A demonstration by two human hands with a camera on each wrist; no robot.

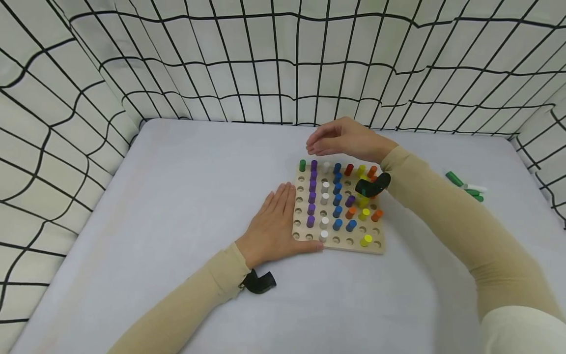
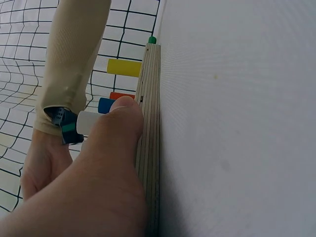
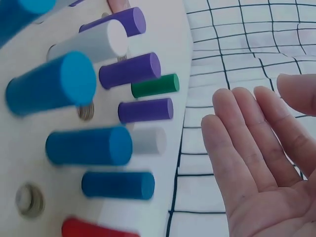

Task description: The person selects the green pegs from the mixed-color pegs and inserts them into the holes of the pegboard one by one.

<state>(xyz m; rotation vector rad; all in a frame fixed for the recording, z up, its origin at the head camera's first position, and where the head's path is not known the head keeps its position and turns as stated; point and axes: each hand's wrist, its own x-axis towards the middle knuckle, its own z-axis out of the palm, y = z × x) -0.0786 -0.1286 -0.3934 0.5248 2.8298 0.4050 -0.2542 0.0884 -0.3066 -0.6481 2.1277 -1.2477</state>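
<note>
A wooden pegboard [image 1: 329,250] lies on the table with rows of coloured pegs standing in it. Flat beside its left edge rests my left hand [image 1: 276,223], fingers straight, thumb along the front edge; the left wrist view shows that thumb [image 2: 116,143] against the board's side. My right hand [image 1: 347,139] hovers over the far edge, and its fingers [image 3: 247,143] are extended with nothing in them. Nearest below it are a green peg [image 1: 302,165] in the far left corner and a purple peg [image 1: 314,165]. Purple, white and blue pegs fill much of the neighbouring columns.
Several loose green pegs [image 1: 454,178] and a white peg [image 1: 476,188] lie on the table right of the board. The right sleeve [image 1: 446,231] passes over the board's right side, hiding some pegs. A white backdrop with black grid lines [image 1: 265,78] stands behind the table.
</note>
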